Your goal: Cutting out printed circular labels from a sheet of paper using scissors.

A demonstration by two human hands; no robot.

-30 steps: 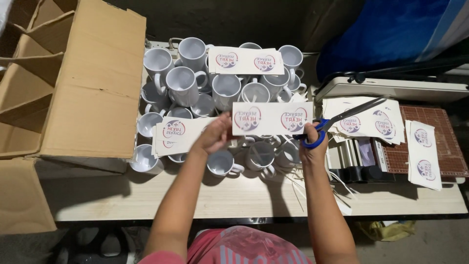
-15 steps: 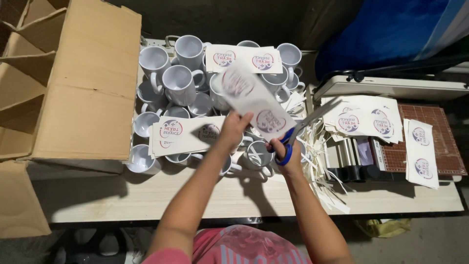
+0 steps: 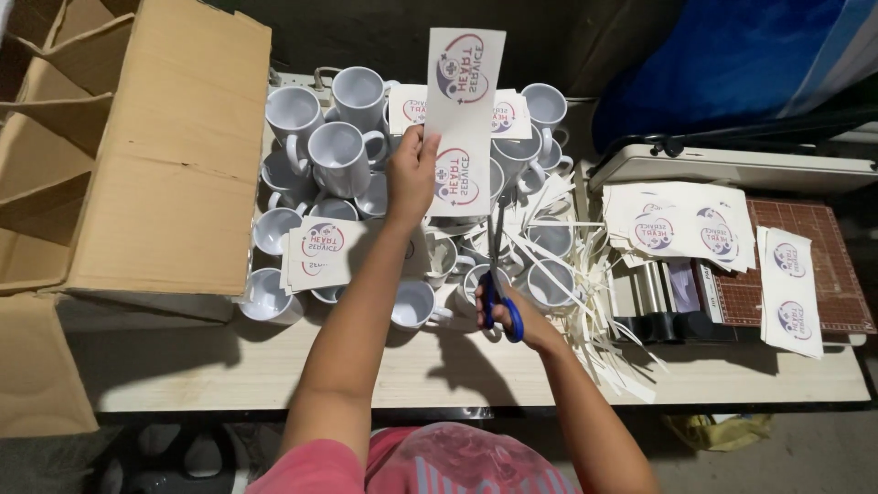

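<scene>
To the left of the mugs (image 3: 340,157) a cardboard box (image 3: 146,155) is seen open on the table (image 3: 274,366). Above the mugs a printed paper strip (image 3: 462,119) with 2 round designs is pinched at its left edge by the left hand (image 3: 412,174). Just below it, blue-handled scissors (image 3: 498,284) are gripped by the right hand (image 3: 517,320), blades pointed up at the strip's lower edge. The strip is judged light, thin and floppy, best held near the cut; the mugs are breakable. Right of the mugs lie paper trimmings (image 3: 585,274) and stacked prints (image 3: 677,220). The right fingers are mostly hidden behind the handles.
</scene>
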